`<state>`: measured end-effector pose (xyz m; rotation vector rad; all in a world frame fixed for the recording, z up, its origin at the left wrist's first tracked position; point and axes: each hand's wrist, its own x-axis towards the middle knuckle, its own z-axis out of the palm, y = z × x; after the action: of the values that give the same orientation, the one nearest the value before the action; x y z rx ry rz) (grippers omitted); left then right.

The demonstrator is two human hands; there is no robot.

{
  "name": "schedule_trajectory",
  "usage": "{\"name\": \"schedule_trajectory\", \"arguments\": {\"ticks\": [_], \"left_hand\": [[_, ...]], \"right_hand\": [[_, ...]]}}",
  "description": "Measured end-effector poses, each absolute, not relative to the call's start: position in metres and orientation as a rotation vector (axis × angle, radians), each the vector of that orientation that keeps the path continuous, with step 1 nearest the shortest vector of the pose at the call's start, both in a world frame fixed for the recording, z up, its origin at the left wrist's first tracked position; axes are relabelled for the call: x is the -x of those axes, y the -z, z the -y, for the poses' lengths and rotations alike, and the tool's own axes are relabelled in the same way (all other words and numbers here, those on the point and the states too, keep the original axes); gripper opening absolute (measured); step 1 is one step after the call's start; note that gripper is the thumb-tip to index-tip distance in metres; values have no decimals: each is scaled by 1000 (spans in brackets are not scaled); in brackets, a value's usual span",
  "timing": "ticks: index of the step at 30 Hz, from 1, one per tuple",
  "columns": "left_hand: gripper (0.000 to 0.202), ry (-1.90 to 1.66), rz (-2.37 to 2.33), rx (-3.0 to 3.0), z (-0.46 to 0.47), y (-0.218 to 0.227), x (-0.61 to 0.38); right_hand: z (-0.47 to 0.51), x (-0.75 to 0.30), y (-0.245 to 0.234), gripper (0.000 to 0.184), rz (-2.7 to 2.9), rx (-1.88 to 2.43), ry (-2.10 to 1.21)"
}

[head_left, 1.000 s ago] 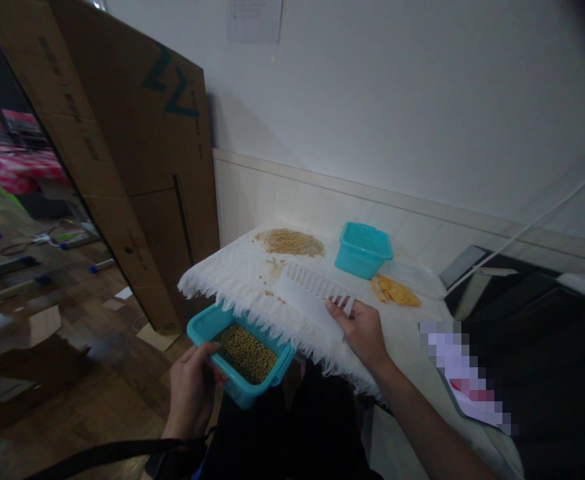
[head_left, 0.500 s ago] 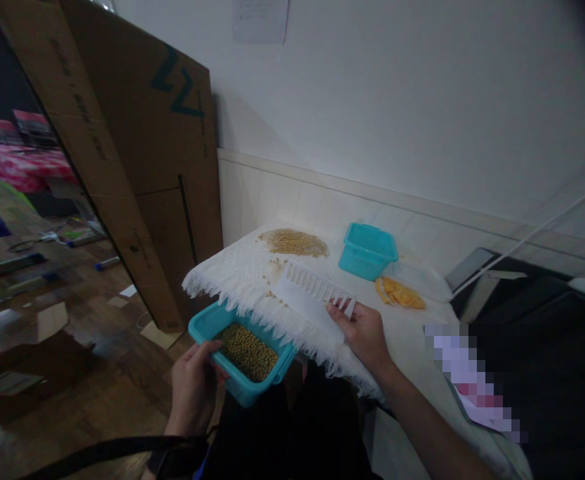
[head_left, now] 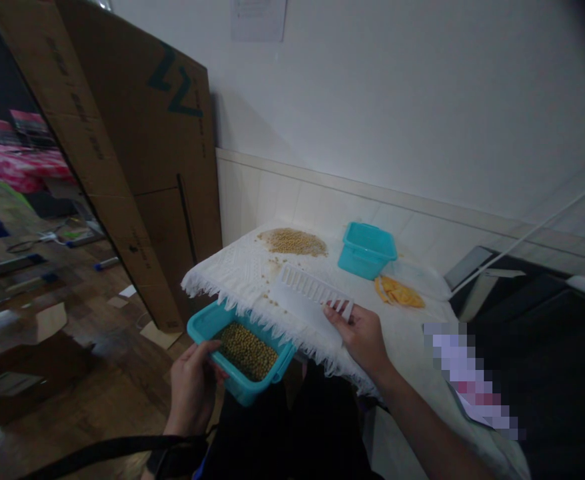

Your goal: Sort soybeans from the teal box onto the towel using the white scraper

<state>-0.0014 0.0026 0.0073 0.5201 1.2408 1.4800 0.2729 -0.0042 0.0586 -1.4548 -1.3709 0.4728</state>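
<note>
White scraper [head_left: 300, 301] slants lengthwise, far left to near right, pinched by right fingers [head_left: 336, 318]; left fingers [head_left: 206, 349] clasp a teal tub [head_left: 241, 387].

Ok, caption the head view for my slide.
Left hand holding a teal tub of beans at the fringed edge of a white cloth, right hand holding a slotted white tool.

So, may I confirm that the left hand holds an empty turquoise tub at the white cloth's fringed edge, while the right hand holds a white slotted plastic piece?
Not quite: the head view shows the turquoise tub holding beans, so it isn't empty. The left hand does hold it at the white cloth's fringed edge, and the right hand the white slotted plastic piece.
</note>
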Motion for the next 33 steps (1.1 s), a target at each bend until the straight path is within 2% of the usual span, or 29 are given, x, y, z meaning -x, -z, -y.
{"name": "schedule_trajectory", "arguments": {"ticks": [11, 18, 33], "left_hand": [[21, -1484, -1224, -508, -1, -6, -1], [21, -1489, -1233, -517, -2, -6, -1], [22, -1483, -1249, -480, -10, -7, 13]], "right_hand": [[19, -260, -58, 38, 1412, 1442, -501], [2, -262, -65, 36, 1372, 1464, -281], [-44, -221, -67, 41, 1480, 1534, -39]]}}
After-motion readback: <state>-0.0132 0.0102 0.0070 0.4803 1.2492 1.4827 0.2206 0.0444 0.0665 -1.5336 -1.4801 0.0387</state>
